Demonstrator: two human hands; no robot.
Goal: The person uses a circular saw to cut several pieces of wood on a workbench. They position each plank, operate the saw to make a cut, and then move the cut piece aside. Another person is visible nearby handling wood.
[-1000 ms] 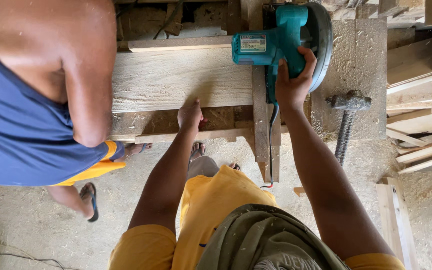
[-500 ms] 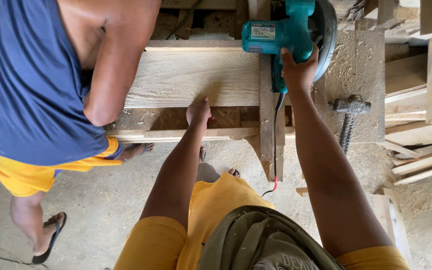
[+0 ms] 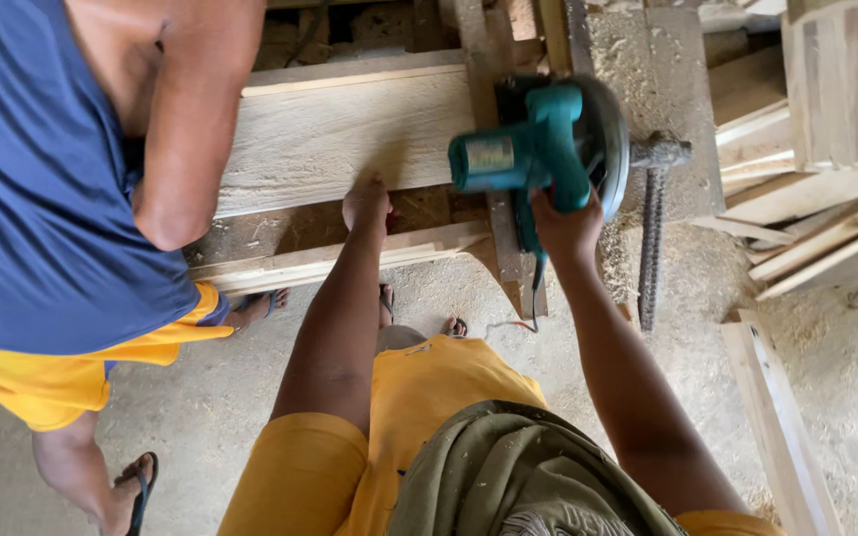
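My right hand (image 3: 566, 226) grips the handle of a teal circular saw (image 3: 538, 149), held over a narrow upright wooden strip (image 3: 494, 213) at the right end of a wide pale plank (image 3: 350, 134). My left hand (image 3: 366, 203) presses its fingertips on the near edge of that plank. A thinner wooden batten (image 3: 330, 263) lies just in front of the plank, under my left wrist. The saw's cord (image 3: 523, 318) hangs down towards the floor.
Another person in a blue top and yellow shorts (image 3: 42, 228) stands at the left, arm bent over the plank's left end. A metal clamp screw (image 3: 652, 238) hangs at the bench's right. Stacked timber offcuts (image 3: 826, 199) lie on the right; sawdust covers the floor.
The saw has come back towards me, away from the far side of the plank. The other person has moved further in at the left. My left hand stays on the plank edge.
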